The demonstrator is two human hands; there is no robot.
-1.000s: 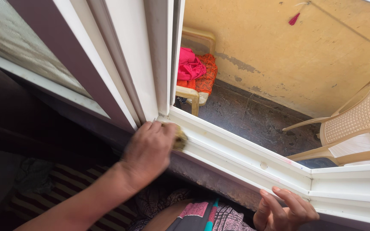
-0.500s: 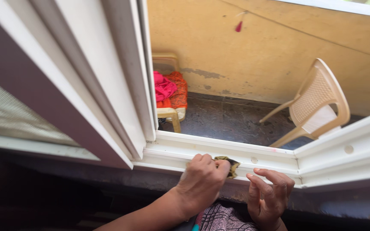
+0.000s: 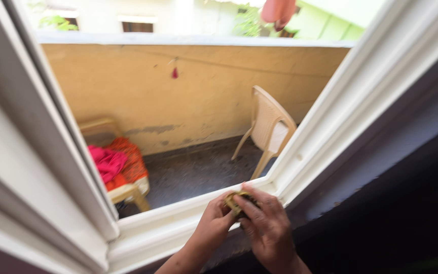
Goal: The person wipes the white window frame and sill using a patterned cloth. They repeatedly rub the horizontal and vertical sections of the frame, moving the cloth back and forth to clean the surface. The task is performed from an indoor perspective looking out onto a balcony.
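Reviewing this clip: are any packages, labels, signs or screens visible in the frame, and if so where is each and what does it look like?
None in view. The scene holds only a white window frame, both hands on a small yellowish-dark scrubber at the track's corner, two beige plastic chairs on the balcony, and pink and orange cloth on the left one.

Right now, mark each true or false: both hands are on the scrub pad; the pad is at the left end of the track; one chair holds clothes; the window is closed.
1. Both hands hold the scrub pad: true, left hand and right hand meet on it.
2. Pad at the track's left end: false, near the right corner of the window track.
3. A chair holds clothes: true.
4. Window closed: false, open to the balcony.
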